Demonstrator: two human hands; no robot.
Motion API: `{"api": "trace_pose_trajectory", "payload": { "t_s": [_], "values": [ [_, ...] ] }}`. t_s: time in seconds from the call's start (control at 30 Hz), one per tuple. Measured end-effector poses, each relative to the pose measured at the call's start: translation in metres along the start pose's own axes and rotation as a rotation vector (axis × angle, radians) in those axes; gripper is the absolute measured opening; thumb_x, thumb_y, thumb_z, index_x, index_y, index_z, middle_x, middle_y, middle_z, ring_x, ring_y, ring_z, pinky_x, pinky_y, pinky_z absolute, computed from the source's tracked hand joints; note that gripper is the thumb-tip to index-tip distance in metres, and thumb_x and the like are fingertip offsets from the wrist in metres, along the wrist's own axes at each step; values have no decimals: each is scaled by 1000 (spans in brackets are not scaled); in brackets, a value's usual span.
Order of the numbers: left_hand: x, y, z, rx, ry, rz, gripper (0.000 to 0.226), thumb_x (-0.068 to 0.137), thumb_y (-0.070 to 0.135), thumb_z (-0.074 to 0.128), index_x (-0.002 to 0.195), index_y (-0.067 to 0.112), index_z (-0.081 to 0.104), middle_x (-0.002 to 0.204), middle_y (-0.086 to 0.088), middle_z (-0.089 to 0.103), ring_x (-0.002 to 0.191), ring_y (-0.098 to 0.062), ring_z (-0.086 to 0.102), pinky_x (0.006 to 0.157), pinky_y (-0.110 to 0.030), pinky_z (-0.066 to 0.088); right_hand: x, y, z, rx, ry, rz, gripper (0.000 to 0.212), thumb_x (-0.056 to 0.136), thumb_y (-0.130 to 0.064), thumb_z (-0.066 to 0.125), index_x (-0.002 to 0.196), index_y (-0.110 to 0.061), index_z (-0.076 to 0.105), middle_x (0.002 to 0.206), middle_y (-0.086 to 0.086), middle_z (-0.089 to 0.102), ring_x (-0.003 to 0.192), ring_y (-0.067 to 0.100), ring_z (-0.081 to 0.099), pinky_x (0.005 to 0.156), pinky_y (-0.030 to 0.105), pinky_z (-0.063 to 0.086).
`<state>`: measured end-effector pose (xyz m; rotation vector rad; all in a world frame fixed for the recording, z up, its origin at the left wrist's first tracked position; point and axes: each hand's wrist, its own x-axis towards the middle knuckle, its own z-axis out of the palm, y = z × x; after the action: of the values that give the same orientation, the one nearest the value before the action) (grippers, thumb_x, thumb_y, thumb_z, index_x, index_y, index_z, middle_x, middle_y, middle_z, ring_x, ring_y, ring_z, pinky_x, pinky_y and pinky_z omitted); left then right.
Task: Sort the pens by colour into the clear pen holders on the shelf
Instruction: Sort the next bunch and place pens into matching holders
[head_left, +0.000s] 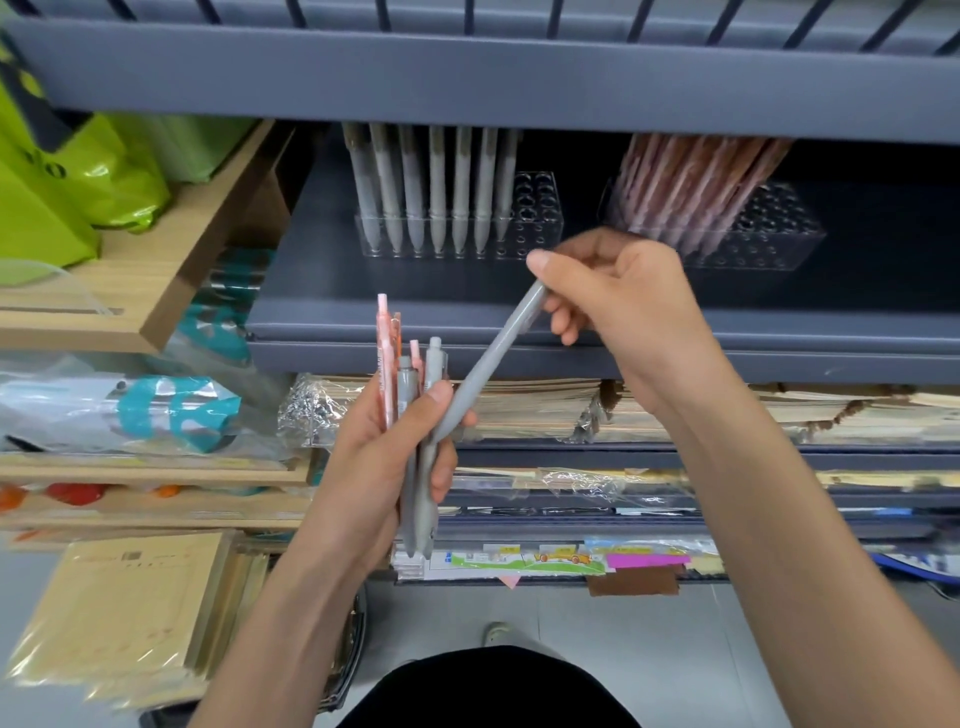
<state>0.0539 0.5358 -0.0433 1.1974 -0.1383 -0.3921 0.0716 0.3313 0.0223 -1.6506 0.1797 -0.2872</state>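
– Below the clear holder of grey pens (537, 221), what is seen to be held?
– A bundle of pens (410, 384), pink and grey mixed, is gripped by the left hand (387, 457), below that holder and a little to its left. The fingers are curled round the barrels, the thumb is laid across the front, and the clicker ends are pointed upward.
– And the right hand (623, 301)?
– It is held just in front of the holder's right end. A single grey pen (493, 358) is pinched near its upper end between the thumb and the curled fingers. The pen is slanted down and leftward from the holder, and its lower end is met by the left hand's bundle; whether that end is caught under the left thumb cannot be told.
– How is the holder itself filled?
– A row of grey pens (438, 192) is stood tip-down in it, filling its left and middle holes, while holes at its right end are left open. It is set on a dark grey shelf (322, 306).
– What is placed to the right of it?
– A second clear holder (779, 244) is set on the same shelf, parted from it by a small gap. Pink pens (696, 182) are leaned in its left part.
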Motion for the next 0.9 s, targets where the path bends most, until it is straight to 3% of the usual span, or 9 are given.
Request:
{"api": "trace_pose_trajectory", "payload": {
  "t_s": [0.07,0.13,0.23,0.47,0.57,0.73,0.9],
  "values": [
    [1,-2,2,-7,6,17,28,88,30,68,100,8,56,83,-9,72,40,-13,46,39,-23,41,-5,0,3,92,-8,23,14,87,-22,72,87,-9,66,61,3,65,50,13,56,46,24,46],
    [2,-4,4,-24,12,33,15,88,29,67,92,15,63,83,-9,73,40,-12,46,39,-22,41,-13,4,8,180,-143,56,16,88,-18,71,97,-5,67,68,6,68,56,15,59,51,24,50],
    [3,-5,7,-30,4,35,8,86,32,69,85,24,70,86,-10,73,40,-12,46,39,-23,41,-22,12,12,113,-283,49,20,86,-7,71,105,0,69,75,7,70,63,16,63,58,25,53],
    [3,-8,15,-20,72,34,26,89,28,64,102,5,61,88,-11,73,40,-13,45,39,-23,41,-18,9,6,94,-322,34,5,85,-5,71,89,-6,68,76,9,72,67,19,67,63,27,56],
    [3,-10,17,-19,95,47,10,92,26,63,89,17,67,89,-10,73,40,-13,45,40,-23,41,-14,8,6,98,-288,14,6,86,-6,70,89,-5,66,74,13,71,65,20,67,63,27,56],
    [-1,-12,17,-57,150,44,21,90,28,62,69,31,67,80,-3,70,41,-12,46,42,-22,42,-2,6,1,51,-210,-69,7,85,-7,72,87,-8,66,69,8,71,61,17,67,59,24,55],
    [-3,-18,13,-115,213,-14,13,92,27,61,88,16,55,68,-1,57,40,-11,41,38,-20,39,20,-2,-6,-53,-28,-222,11,85,-11,71,83,-19,65,75,1,71,64,15,67,60,27,55]
  ]
}}
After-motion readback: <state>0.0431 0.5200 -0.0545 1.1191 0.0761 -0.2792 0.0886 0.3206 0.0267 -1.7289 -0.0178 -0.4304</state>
